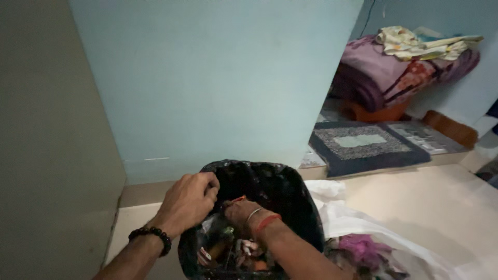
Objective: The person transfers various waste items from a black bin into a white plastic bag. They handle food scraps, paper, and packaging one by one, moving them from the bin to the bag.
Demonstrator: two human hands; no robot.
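Note:
A black plastic rubbish bag [275, 186] lines a bin on the floor, with mixed waste [223, 249] showing inside. My left hand [187, 199], with a dark bead bracelet on the wrist, pinches the bag's rim at its left edge. My right hand [239, 211], wearing a metal bangle and red thread, reaches down inside the bag among the waste; its fingers are curled, and what they hold is hidden.
A white plastic bag [358, 223] with pink and dark items lies open to the right. A pale blue wall [218, 78] stands just behind the bin. Beyond the doorway lie a dark mat [363, 142] and piled blankets [404, 67]. A grey panel [46, 155] is on the left.

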